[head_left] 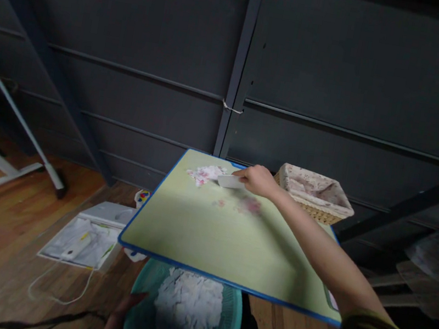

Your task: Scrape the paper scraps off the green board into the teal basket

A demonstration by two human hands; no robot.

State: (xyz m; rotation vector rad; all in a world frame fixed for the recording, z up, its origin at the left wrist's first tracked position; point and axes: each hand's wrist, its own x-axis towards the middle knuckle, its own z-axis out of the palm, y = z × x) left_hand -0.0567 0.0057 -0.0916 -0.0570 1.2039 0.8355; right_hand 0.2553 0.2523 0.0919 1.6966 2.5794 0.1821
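Observation:
My right hand [259,181] reaches across the small yellow-green table [193,227] and grips a flat white card-like piece [230,182]. Left of that piece, and close to it, lies a small pile of white scraps [203,173] with pink bits. Below the table's near edge is a teal plastic basket [234,322], heaped with white paper-like scraps [189,307]. In shadow at the basket's left side, my left hand [124,311] has its fingers over the rim. Most of that hand is dark and cut off by the frame.
A wicker basket [322,214] with a cloth lining sits at the table's back right. On the floor at left are an open white box [77,242] with a cord and a white metal stand [13,176]. A dark panelled wall [162,105] rises behind the table.

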